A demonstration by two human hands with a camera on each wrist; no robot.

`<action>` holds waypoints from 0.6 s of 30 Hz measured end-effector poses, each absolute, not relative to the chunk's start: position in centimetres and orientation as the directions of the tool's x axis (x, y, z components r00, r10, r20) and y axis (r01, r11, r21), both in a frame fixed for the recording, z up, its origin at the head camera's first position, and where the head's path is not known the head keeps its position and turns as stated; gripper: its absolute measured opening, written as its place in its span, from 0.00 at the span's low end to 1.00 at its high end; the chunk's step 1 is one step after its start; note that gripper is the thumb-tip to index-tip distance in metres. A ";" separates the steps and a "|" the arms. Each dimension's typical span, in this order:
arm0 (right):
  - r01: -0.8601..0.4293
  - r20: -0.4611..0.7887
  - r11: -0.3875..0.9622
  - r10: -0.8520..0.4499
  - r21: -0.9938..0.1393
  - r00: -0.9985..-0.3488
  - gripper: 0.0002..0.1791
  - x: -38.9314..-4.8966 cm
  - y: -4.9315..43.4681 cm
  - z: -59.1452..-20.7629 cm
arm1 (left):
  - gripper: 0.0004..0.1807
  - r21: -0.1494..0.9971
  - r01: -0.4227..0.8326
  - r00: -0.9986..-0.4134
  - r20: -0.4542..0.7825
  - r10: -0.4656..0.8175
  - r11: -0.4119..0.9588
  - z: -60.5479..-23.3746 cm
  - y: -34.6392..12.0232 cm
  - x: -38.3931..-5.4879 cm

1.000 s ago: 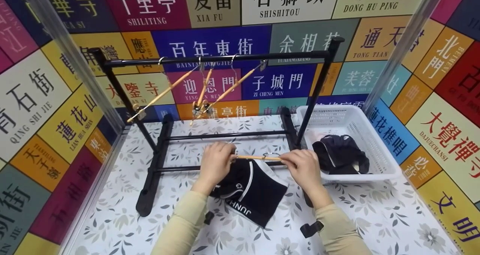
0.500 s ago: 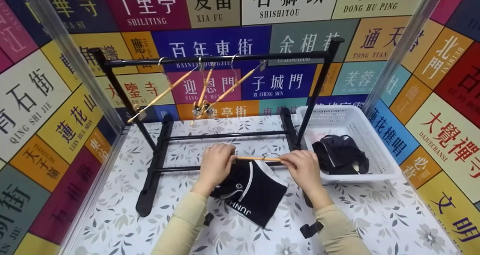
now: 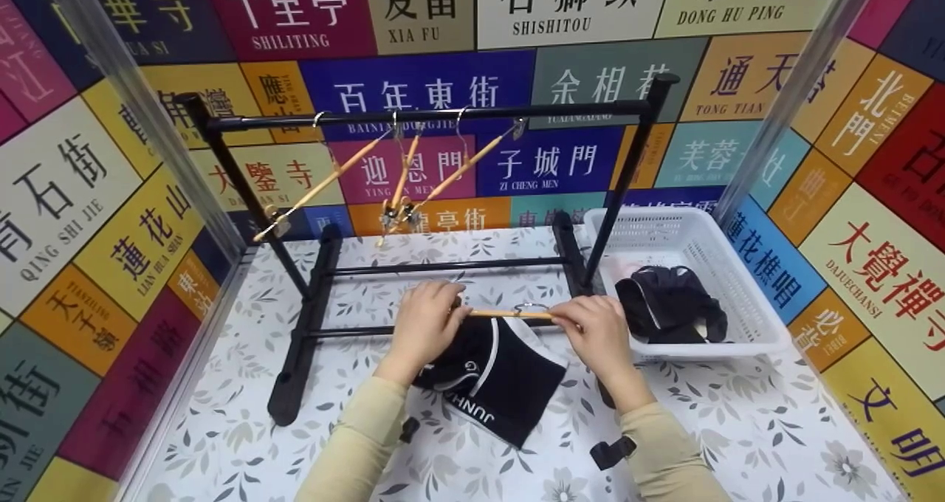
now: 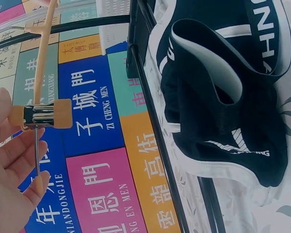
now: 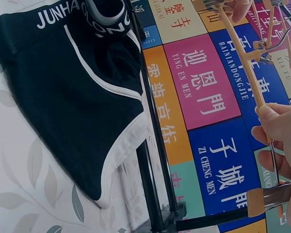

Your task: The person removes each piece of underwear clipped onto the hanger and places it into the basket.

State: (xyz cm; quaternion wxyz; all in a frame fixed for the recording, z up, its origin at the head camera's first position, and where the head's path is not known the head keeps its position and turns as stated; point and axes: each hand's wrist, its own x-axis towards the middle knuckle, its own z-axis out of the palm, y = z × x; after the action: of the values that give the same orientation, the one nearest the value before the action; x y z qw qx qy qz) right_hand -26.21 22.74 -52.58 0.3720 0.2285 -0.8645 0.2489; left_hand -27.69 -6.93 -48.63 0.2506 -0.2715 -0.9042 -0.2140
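A wooden clip hanger (image 3: 509,313) stretches level between both hands, its metal hook in the middle. My left hand (image 3: 430,317) pinches it at the left end, by a metal clip (image 4: 41,114) with tan pads. With thumb and fingers, my right hand (image 3: 599,332) grips the wooden bar near the other end; the clip (image 5: 269,198) on that side shows beside the fingers in the right wrist view. Black underpants (image 3: 524,384) with white trim and a lettered waistband lie on the table below the hanger, apart from both clips.
A black rack (image 3: 443,114) stands ahead, with several wooden hangers (image 3: 461,168) on its top bar. To the right, a white plastic basket (image 3: 753,317) contains dark garments (image 3: 672,303). Lettered panels (image 3: 413,88) wall in the floral-patterned table (image 3: 244,458).
My left thumb and fingers have shifted slightly to the right at the hanger's end. The right hand and the underpants stay in place.
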 end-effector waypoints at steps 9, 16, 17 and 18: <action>-0.595 0.765 0.764 -0.223 -0.248 -0.605 0.12 -26.1 22.6 -52.6 | 0.21 0.214 0.607 -0.718 0.560 0.414 0.765 -48.5 -6.7 -27.3; -0.601 0.768 0.762 -0.231 -0.239 -0.597 0.10 -26.3 22.5 -52.8 | 0.22 0.176 0.633 -0.680 0.593 0.433 0.754 -48.7 -6.4 -27.0; -0.601 0.768 0.763 -0.231 -0.239 -0.598 0.10 -26.3 22.5 -52.8 | 0.22 0.174 0.636 -0.675 0.596 0.434 0.752 -48.7 -6.3 -27.0; -0.601 0.768 0.763 -0.231 -0.238 -0.597 0.10 -26.3 22.4 -52.8 | 0.22 0.173 0.637 -0.675 0.595 0.435 0.751 -48.7 -6.3 -27.0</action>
State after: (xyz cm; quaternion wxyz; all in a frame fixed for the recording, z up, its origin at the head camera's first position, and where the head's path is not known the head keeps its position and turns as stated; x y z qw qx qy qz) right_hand -26.33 22.43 -52.84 0.3779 0.2418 -0.8596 0.2447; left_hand -26.96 -6.31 -48.74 0.2700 -0.2990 -0.8960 -0.1868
